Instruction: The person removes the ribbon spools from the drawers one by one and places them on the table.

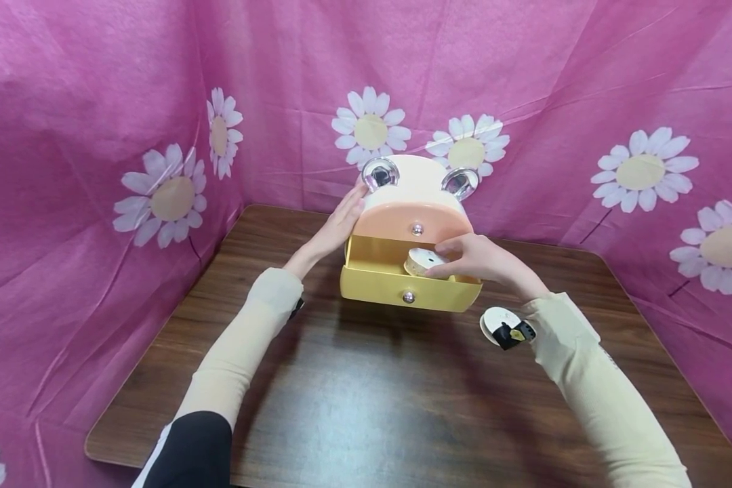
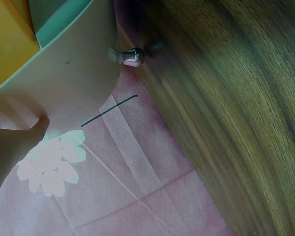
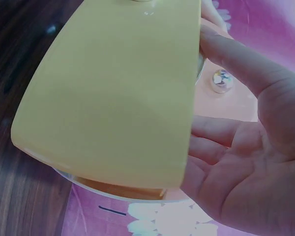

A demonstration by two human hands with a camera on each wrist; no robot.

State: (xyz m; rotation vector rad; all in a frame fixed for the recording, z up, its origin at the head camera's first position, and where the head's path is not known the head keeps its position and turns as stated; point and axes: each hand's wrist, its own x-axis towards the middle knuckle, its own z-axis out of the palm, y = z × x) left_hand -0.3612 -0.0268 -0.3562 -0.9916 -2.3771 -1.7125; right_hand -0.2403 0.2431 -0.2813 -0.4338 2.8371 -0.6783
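Observation:
A small cabinet (image 1: 419, 177) with a white body and two silver frog-like eyes stands toward the table's back. Its peach upper drawer (image 1: 384, 220) is closed, while the yellow lower drawer (image 1: 372, 286) is pulled out. Inside the yellow drawer, my right hand (image 1: 484, 257) pinches a white ribbon spool (image 1: 419, 263) between thumb and fingers. In the right wrist view the yellow drawer front (image 3: 113, 93) hides the spool and the fingertips. My left hand (image 1: 339, 220) rests with straight fingers against the cabinet's left side.
Another white spool (image 1: 497, 317) lies on the brown wooden table (image 1: 366, 400), right of the cabinet and partly covered by the black wrist camera (image 1: 511, 335). A pink cloth (image 1: 293, 74) with white daisies hangs behind and along both sides.

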